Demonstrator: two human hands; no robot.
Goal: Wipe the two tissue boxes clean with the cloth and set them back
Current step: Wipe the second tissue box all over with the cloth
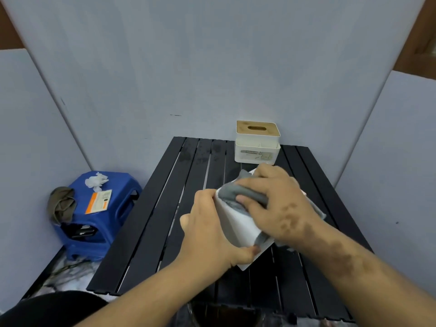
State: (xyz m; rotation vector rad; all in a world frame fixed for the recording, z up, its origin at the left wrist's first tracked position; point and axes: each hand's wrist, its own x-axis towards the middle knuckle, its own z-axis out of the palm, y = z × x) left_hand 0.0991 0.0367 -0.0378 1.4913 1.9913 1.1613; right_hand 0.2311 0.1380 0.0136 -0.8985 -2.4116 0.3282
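A white tissue box [238, 226] is tilted above the black slatted table [151, 232], near its middle. My left hand [207, 232] grips the box by its left side, thumb under its lower edge. My right hand [276, 204] grips a grey cloth [236, 193] and presses it on the box's upper face. The second tissue box [257, 143], white with a wooden slotted lid, stands upright at the table's far edge.
A blue plastic stool [99, 215] stands left of the table, carrying a crumpled white tissue [96, 181], an orange-and-white packet [99, 201] and an olive cloth [61, 204]. Grey panels wall in the table at the back and both sides.
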